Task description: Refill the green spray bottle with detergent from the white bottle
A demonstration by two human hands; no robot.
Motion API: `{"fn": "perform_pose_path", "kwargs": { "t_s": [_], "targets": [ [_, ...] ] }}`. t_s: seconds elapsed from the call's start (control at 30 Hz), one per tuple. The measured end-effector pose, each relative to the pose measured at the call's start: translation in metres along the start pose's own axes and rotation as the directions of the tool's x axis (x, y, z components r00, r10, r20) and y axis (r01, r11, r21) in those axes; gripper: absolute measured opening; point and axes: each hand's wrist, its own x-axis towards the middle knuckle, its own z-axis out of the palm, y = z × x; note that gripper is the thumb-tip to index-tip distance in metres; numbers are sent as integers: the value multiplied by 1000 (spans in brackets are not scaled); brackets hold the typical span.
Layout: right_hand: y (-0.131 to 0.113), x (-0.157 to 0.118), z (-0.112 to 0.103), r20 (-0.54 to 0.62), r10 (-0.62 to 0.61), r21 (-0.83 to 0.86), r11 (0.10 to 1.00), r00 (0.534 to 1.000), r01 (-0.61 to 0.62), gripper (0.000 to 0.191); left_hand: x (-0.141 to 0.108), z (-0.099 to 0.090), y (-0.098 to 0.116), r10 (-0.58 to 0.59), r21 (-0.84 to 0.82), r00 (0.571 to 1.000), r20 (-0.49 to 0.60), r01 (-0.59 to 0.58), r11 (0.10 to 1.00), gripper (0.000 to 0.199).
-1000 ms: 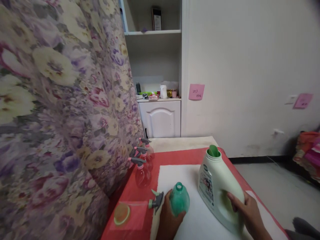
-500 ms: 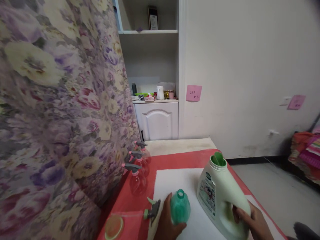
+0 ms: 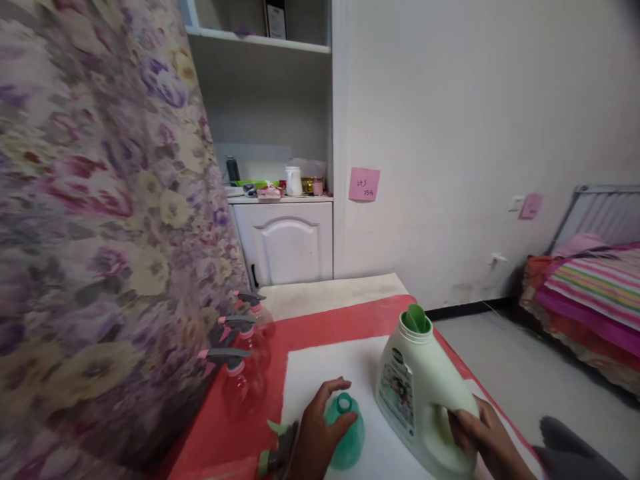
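A see-through green bottle (image 3: 349, 445) with an uncapped neck stands on the white sheet (image 3: 313, 360). My left hand (image 3: 320, 427) is beside its neck, thumb and forefinger spread apart; the thumb passes in front of the bottle's shoulder, and I cannot tell whether it touches. The other left fingers are partly hidden. To the right, my right hand (image 3: 477, 427) is wrapped round the handle of a pale green detergent jug (image 3: 425, 387). The jug has a green spout in its uncapped mouth. Left of my left hand lies a grey-and-green spray head (image 3: 280, 450), partly covered by that hand.
Several clear spray bottles with pink collars (image 3: 243, 387) stand in a row along the left side of the red table cover (image 3: 345, 323). A floral curtain (image 3: 100, 267) hangs close on the left. Behind are a white cabinet (image 3: 287, 243) and a wall.
My left hand has gone from gripping the green bottle's body to spread fingers up near its neck. The view has turned to the right. My right hand stays on the jug's handle.
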Motion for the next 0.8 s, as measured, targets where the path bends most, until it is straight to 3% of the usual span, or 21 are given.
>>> {"fn": "perform_pose_path", "kwargs": {
  "t_s": [0.13, 0.27, 0.53, 0.8],
  "targets": [
    [-10, 7, 7, -96, 5, -52, 999, 995, -10, 55, 7, 3, -12, 13, -105, 999, 51, -7, 994, 32],
    [-26, 16, 5, -105, 40, -146, 988, 994, -55, 56, 7, 6, -14, 7, -155, 998, 59, 2, 988, 32],
    [-74, 24, -26, 9, 125, -336, 935, 992, -115, 51, -1, 6, 5, -59, -103, 997, 54, 65, 993, 40],
    [-117, 13, -37, 175, 206, -516, 852, 963, -88, 32, -8, 2, -11, -47, -73, 995, 87, 53, 996, 63]
  ]
}}
